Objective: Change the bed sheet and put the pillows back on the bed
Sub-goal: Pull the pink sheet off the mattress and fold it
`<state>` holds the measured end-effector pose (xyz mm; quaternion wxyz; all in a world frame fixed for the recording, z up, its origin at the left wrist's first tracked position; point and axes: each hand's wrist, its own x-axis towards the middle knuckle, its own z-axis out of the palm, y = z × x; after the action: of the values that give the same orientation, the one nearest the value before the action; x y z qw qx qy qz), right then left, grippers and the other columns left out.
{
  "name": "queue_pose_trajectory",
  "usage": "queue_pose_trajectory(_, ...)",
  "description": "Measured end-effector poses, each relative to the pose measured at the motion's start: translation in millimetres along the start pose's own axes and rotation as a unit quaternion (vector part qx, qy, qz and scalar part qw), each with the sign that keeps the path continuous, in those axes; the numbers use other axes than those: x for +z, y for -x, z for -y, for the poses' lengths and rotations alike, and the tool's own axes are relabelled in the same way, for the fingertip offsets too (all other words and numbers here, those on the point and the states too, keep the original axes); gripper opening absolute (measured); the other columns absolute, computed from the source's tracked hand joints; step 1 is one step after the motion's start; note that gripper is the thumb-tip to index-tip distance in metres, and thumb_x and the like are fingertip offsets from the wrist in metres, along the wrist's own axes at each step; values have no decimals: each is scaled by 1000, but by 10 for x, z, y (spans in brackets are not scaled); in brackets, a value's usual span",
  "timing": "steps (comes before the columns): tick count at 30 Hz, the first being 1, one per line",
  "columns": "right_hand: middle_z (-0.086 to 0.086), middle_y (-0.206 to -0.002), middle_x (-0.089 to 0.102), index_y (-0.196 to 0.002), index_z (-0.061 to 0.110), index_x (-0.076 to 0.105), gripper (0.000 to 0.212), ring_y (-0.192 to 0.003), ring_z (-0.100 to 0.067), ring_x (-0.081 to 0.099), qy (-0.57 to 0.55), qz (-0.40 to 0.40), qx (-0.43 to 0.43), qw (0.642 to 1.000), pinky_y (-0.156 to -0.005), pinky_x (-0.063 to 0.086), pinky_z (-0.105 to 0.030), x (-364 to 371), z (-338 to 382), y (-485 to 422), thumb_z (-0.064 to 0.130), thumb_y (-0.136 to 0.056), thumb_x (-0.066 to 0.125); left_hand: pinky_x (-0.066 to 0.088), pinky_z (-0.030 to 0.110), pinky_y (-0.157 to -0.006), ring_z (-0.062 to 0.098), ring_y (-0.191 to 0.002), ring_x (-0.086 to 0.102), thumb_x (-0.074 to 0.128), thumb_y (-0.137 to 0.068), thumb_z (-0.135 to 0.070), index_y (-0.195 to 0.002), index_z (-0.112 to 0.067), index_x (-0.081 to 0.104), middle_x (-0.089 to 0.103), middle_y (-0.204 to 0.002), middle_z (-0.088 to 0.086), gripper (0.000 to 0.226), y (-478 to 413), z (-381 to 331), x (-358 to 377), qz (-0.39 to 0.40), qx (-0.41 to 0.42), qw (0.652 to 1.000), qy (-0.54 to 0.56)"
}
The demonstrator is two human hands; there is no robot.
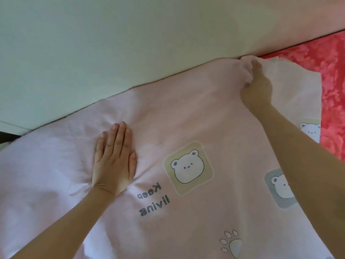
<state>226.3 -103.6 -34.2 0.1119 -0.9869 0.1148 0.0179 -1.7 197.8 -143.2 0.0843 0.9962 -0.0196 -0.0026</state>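
A pale pink bed sheet (186, 118) printed with bear faces, a paw and the words "Keep living" covers most of the bed. My left hand (113, 159) lies flat on it with straight fingers, pressing the cloth down near the wall side. My right hand (256, 85) grips a bunched fold of the sheet close to the wall, at the sheet's far edge. Beyond that edge the red fuzzy mattress cover (332, 75) is bare. No pillow is in view.
A plain pale wall (112, 43) runs along the far side of the bed, right against the sheet's edge. A dark gap (7, 136) shows at the far left, where the bed ends.
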Motion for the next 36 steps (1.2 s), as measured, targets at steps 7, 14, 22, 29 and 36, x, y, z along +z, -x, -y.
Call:
queue_pose_trajectory(7,-21,-124,57,-139,8,41,49,-115,-37,52,-23,24,79,996,-97,40,-41,-392,-940,266,6,-91,51,27,50,-110,42,-125,47,36,-93,-21,-124,2,57,51,-135,22,44,-546,-868,-435,-95,123,978,141)
queue_pose_trajectory(14,-23,-117,60,-139,7,41,44,-108,-36,56,-31,15,122,992,-90,41,-41,-588,-1613,160,12,-95,50,27,47,-112,38,-134,38,21,-93,-30,-137,1,43,43,-143,20,59,-1748,-2366,-97,-1,156,981,114)
queue_pose_trajectory(22,-17,-135,48,-140,10,39,46,-115,-36,51,56,-4,35,998,-88,41,-42,-400,-2349,-382,18,-97,50,5,51,-116,38,-142,20,22,-95,-38,-150,-13,19,24,-153,19,60,-2103,-2544,569,-40,117,992,23)
queue_pose_trajectory(29,-25,-139,40,-143,-2,25,64,-127,-41,41,38,-9,202,979,-100,34,-46,-403,-2762,-1075,33,-96,51,-4,47,-115,34,-144,12,23,-94,-44,-150,-18,14,17,-156,15,62,-2148,-2588,623,-28,100,995,11)
queue_pose_trajectory(36,-17,-101,60,-72,11,50,29,-57,-16,48,-208,50,360,908,-44,42,-27,-483,-2957,-1569,24,-81,75,1,48,-115,34,-142,13,28,-92,-41,-147,-18,25,21,-154,18,60,-2181,-2585,637,-37,108,993,13)
